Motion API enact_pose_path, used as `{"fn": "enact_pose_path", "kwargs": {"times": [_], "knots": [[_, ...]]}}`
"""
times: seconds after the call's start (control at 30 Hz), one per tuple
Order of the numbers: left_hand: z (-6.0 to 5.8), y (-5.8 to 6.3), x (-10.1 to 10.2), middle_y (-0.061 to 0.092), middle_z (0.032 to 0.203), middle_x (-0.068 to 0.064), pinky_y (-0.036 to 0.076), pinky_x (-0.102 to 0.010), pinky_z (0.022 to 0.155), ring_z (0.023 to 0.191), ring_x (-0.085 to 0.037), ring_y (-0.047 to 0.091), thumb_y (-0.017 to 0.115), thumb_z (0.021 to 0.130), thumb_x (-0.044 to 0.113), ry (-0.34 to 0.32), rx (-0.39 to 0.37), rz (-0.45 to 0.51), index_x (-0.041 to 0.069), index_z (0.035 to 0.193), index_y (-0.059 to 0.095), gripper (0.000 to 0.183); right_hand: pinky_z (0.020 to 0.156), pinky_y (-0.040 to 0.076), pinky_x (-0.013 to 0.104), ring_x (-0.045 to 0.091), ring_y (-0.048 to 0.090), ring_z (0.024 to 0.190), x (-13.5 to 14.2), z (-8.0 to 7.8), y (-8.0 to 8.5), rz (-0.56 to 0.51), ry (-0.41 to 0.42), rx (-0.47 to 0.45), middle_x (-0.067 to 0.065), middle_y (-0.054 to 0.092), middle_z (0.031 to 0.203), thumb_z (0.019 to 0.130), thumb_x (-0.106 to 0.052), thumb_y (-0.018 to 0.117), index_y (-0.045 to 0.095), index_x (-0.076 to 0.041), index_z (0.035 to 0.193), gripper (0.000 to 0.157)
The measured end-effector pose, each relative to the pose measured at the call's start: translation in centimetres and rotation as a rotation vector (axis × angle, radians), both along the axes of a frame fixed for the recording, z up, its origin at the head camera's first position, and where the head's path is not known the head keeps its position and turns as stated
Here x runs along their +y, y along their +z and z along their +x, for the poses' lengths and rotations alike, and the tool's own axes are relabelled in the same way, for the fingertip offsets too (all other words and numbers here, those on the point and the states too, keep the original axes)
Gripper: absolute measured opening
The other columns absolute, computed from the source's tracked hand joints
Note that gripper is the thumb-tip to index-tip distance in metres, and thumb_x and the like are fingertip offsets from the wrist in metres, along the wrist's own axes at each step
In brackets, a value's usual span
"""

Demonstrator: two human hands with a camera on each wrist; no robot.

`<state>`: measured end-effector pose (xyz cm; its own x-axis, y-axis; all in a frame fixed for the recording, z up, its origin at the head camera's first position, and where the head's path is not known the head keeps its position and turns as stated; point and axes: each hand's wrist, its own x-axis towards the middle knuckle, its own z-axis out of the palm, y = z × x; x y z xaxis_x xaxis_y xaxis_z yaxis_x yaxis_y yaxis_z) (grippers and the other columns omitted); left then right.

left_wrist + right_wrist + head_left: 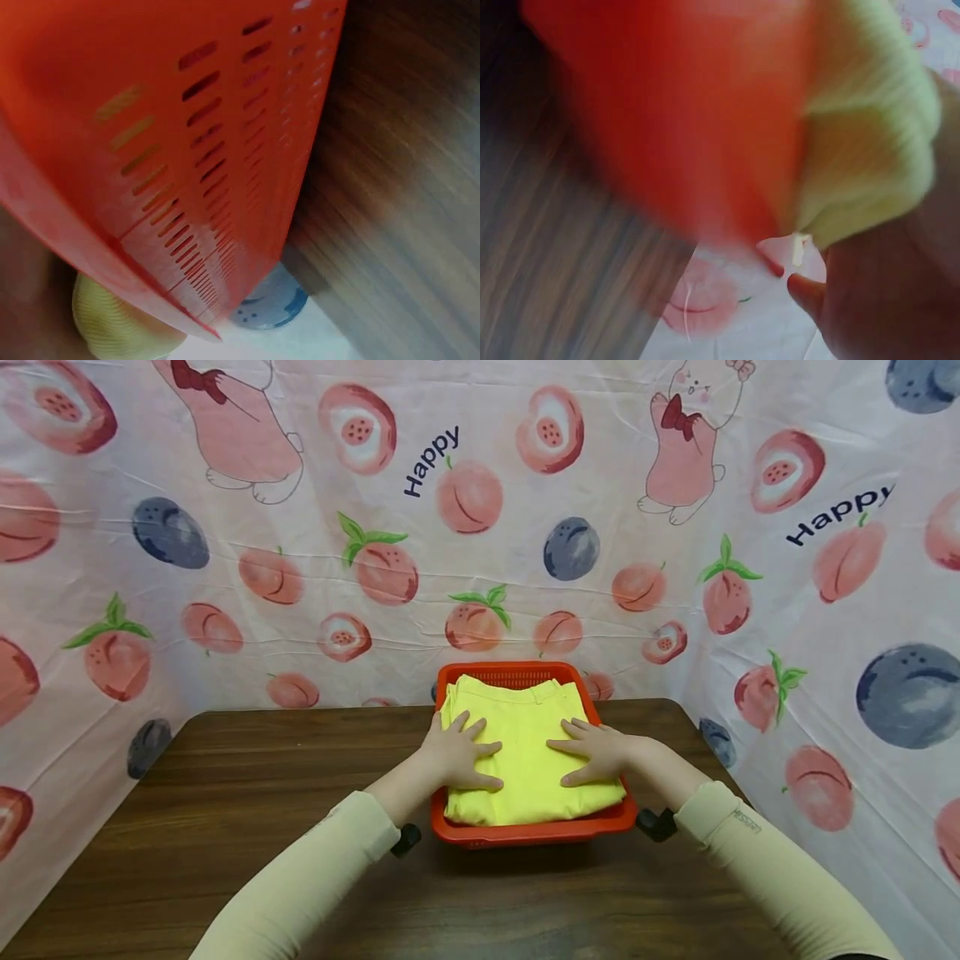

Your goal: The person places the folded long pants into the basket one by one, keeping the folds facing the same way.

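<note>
A folded yellow garment (525, 735) with a waistband along its far edge lies in a red plastic basket (525, 837). My left hand (456, 756) rests on the garment's left side, its fingers spread. On the right side, my right hand (597, 750) lies on the cloth with fingers spread too. The left wrist view shows the slotted basket wall (225, 150) close up, with a bit of yellow cloth (120, 322) past the rim. In the right wrist view the basket (690, 120) is blurred; yellow cloth (870, 150) bulges over its rim beside my hand (885, 292).
The basket stands on a dark brown wooden table (300, 827), toward its far edge. Behind and to both sides hangs a white curtain (480, 568) printed with peaches and rabbits. Dark wrist mounts (657, 824) sit under my sleeves close to the basket's sides.
</note>
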<state>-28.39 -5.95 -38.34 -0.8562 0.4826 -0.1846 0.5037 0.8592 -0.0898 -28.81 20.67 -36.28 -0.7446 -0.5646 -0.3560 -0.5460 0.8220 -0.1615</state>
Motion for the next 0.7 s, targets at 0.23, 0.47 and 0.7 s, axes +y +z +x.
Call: {"fn": "enact_pose_path", "kwargs": {"times": [0.23, 0.47, 0.7], "knots": [[0.16, 0.62, -0.05, 0.012, 0.159, -0.003, 0.004, -0.067, 0.105, 0.144, -0.032, 0.002, 0.056, 0.074, 0.078, 0.017, -0.074, -0.046, 0.037, 0.148, 0.035, 0.087, 0.11, 0.003, 0.059, 0.033, 0.007, 0.143, 0.61, 0.24, -0.6, -0.009, -0.016, 0.063, 0.016, 0.015, 0.157, 0.087, -0.059, 0.058, 0.035, -0.017, 0.15, 0.08], [0.04, 0.64, -0.06, 0.01, 0.16, -0.002, 0.005, -0.066, 0.106, 0.144, -0.031, 0.001, 0.06, 0.075, 0.074, 0.044, -0.107, -0.049, 0.036, 0.148, 0.036, 0.086, 0.109, 0.002, 0.059, 0.034, 0.007, 0.143, 0.72, 0.41, -0.92, -0.012, -0.019, 0.078, 0.016, 0.015, 0.157, 0.086, -0.06, 0.057, 0.034, -0.017, 0.151, 0.081], [-0.04, 0.6, 0.04, 0.008, 0.16, -0.003, 0.003, -0.064, 0.107, 0.144, -0.032, 0.001, 0.061, 0.077, 0.071, 0.051, -0.143, -0.036, 0.035, 0.149, 0.034, 0.085, 0.11, 0.001, 0.059, 0.033, 0.007, 0.144, 0.75, 0.72, -1.05, -0.011, -0.044, 0.087, 0.015, 0.015, 0.157, 0.087, -0.058, 0.058, 0.034, -0.018, 0.151, 0.079]]}}
